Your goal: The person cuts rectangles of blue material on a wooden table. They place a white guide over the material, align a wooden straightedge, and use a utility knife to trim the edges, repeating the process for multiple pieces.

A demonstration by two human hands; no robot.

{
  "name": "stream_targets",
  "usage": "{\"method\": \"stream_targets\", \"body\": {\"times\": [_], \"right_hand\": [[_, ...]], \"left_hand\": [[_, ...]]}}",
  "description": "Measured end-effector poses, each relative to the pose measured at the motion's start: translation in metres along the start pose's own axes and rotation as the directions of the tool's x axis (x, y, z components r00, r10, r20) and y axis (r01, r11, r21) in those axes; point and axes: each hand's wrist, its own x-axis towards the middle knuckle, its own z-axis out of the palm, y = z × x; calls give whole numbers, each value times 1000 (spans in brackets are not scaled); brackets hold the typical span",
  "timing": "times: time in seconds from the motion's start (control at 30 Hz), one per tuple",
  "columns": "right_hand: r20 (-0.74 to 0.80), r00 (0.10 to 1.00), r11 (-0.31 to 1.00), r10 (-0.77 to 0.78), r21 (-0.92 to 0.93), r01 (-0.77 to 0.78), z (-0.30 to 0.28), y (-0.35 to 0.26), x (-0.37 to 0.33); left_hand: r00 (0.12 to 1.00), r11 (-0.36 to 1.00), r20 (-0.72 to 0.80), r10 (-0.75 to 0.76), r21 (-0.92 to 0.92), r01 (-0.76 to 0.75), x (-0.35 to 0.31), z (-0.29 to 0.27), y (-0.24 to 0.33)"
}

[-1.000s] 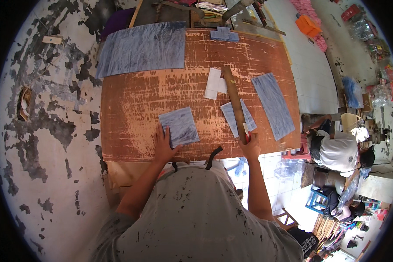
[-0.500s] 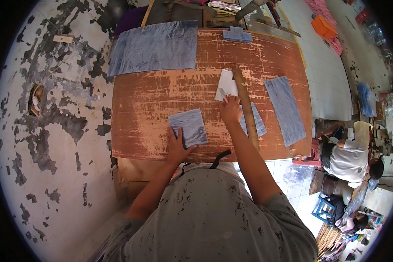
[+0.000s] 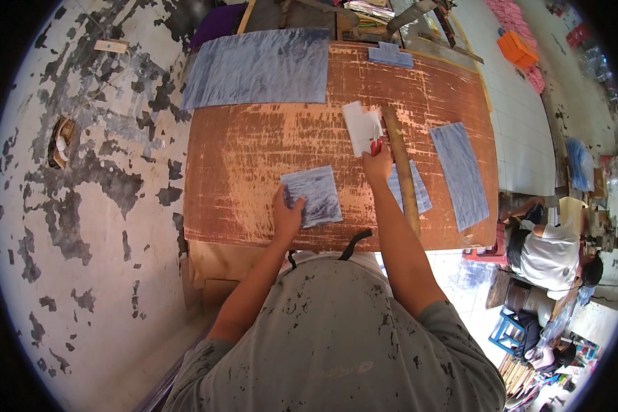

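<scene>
My left hand (image 3: 288, 215) is closed on the left edge of a mottled blue-grey square piece of material (image 3: 316, 196), its thumb lying on top. Whether that piece is cloth or leather I cannot tell. My right hand (image 3: 378, 167) grips a red-handled tool (image 3: 376, 147) that looks like scissors; its far end is blurred. Just beyond the tool lie white pattern pieces (image 3: 356, 128), partly overlapping. Close to the right hand, a long brown stick (image 3: 402, 165) lies across a smaller blue-grey piece (image 3: 421, 189), which it partly covers.
A large blue-grey sheet (image 3: 257, 67) covers the far left of the worn brown table (image 3: 244, 178). Small stacked pieces (image 3: 390, 55) lie at the far edge, and a long strip (image 3: 459, 176) on the right. A peeling wall (image 3: 96, 226) stands left; another person (image 3: 546, 254) sits at right.
My left hand has shifted from lying spread on the square piece to grasping its left edge. The red-handled tool now points away from me, and the white pieces have shifted apart.
</scene>
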Motion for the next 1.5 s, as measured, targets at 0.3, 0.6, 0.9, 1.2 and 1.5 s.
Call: {"method": "stream_targets", "body": {"times": [0.3, 0.6, 0.9, 1.2, 1.5], "right_hand": [[400, 917, 904, -7, 394, -165, -6, 73, -139], [320, 947, 988, 10, 144, -59, -9, 54, -180], [211, 973, 969, 88, 206, -133, -42, 79, -152], [97, 992, 976, 79, 195, -97, -46, 60, -188], [13, 994, 994, -110, 13, 110, -58, 75, -150]], "left_hand": [[994, 954, 48, 99, -288, -81, 4, 3, -37], [965, 819, 223, -141, -520, 240, 17, -13, 9], [922, 851, 384, -49, -467, 240, 19, 9, 15], [673, 768, 489, 555, 10, -641, 23, 3, 24], [458, 423, 588, 666, 208, -882, 33, 47, 20]]}}
